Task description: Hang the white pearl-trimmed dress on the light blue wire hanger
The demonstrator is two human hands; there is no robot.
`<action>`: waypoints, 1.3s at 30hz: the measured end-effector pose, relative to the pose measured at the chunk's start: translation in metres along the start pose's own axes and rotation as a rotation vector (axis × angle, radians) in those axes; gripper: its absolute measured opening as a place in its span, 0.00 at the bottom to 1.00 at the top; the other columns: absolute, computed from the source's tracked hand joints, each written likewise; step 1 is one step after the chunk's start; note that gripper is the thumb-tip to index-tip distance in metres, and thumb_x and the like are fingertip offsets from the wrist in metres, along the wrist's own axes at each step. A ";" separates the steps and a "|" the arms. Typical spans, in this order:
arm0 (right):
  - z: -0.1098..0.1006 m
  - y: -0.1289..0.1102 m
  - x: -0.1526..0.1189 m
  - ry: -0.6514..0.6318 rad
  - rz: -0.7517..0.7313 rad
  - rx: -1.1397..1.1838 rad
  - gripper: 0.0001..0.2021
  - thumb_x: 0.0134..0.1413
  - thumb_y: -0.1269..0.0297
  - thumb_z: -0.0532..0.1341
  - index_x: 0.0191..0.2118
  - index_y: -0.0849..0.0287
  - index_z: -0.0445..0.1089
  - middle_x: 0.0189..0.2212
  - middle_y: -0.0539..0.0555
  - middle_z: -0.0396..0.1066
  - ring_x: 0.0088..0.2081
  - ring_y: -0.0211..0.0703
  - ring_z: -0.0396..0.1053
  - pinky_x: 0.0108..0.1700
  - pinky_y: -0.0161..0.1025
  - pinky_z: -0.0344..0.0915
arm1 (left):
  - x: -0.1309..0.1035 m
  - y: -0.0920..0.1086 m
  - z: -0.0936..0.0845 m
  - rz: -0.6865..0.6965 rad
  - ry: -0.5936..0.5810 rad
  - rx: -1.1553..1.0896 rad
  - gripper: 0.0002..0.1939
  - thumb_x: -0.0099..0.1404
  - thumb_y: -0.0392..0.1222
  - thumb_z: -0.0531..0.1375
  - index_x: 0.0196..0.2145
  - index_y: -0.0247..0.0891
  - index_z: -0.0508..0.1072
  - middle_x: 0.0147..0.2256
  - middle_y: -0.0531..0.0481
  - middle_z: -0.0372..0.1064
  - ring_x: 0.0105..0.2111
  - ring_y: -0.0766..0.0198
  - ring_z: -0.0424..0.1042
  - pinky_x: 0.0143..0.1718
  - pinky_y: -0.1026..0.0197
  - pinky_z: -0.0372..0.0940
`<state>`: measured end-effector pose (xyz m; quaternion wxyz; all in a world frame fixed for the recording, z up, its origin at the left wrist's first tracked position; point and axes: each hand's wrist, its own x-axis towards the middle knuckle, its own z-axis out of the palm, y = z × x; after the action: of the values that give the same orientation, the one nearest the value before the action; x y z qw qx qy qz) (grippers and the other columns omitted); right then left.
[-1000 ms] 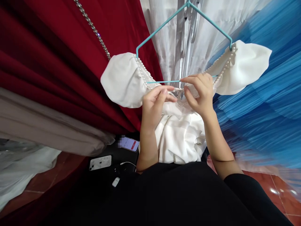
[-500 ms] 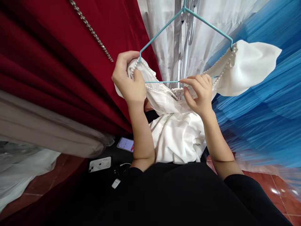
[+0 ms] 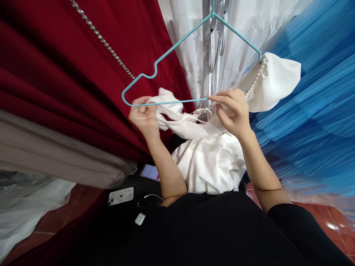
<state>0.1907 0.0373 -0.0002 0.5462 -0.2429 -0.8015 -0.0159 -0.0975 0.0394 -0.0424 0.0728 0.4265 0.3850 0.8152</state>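
A white cloth garment (image 3: 213, 162) with pearl-like beaded edging hung between the person's two hands, its bunched lower part falling in folds near the front of the black top (image 3: 205, 229). A thin turquoise hanger (image 3: 182, 101), its long lower bar running sideways with a slight rise toward the right, stood in front of the person.

The white right shoulder piece (image 3: 281, 83) sat on the hanger's right end, beyond the right hand. The crumpled white left shoulder piece (image 3: 169, 98) lay off the bare, hooked left end, partly behind the bar and just to the right of the left hand (image 3: 145, 116). That hand, somewhat blurred, was nearer the bare end than the other; its bent fingers appeared closed on the piece's cloth, with the bar crossing in front of them.

The right hand (image 3: 234, 109) met the bar near its middle with the index fingertip, thumb apart below; whether its other fingers gripped the bar could not be told.

Deep-red drapery (image 3: 116, 37) hung to the left, layered blue tulle (image 3: 305, 147) to the right. Below, a white-backed phone (image 3: 121, 196) lay on a black surface (image 3: 140, 186).
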 end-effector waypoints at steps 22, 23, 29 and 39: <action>-0.038 0.040 0.018 0.416 0.198 -0.202 0.15 0.64 0.68 0.60 0.55 0.51 0.72 0.54 0.57 0.75 0.59 0.52 0.71 0.68 0.57 0.64 | -0.050 0.046 0.069 -0.010 -0.307 -0.464 0.06 0.72 0.44 0.64 0.42 0.41 0.73 0.38 0.51 0.79 0.42 0.60 0.81 0.54 0.55 0.73; -0.042 0.045 0.023 0.401 0.215 -0.170 0.14 0.62 0.71 0.59 0.50 0.52 0.75 0.48 0.56 0.77 0.53 0.49 0.74 0.62 0.54 0.68 | -0.049 0.047 0.068 -0.007 -0.300 -0.476 0.05 0.72 0.43 0.64 0.42 0.41 0.73 0.38 0.51 0.79 0.42 0.60 0.81 0.54 0.55 0.73; -0.075 0.063 0.048 0.388 0.488 -0.201 0.15 0.57 0.74 0.56 0.33 0.47 0.77 0.31 0.50 0.78 0.34 0.45 0.72 0.41 0.48 0.70 | -0.044 0.053 0.065 -0.011 -0.310 -0.520 0.02 0.72 0.39 0.63 0.41 0.41 0.75 0.37 0.50 0.80 0.40 0.61 0.80 0.55 0.57 0.72; -0.072 0.030 -0.021 -0.370 0.413 0.102 0.09 0.54 0.69 0.63 0.37 0.52 0.81 0.32 0.47 0.80 0.34 0.39 0.76 0.39 0.41 0.71 | -0.050 0.038 0.070 -0.039 -0.299 -0.401 0.10 0.70 0.49 0.64 0.40 0.42 0.71 0.37 0.51 0.78 0.43 0.60 0.80 0.55 0.55 0.72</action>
<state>0.2716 0.0350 0.0031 0.3936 -0.3722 -0.8209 0.1806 -0.0057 0.0301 -0.0243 0.2279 0.5117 0.2087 0.8016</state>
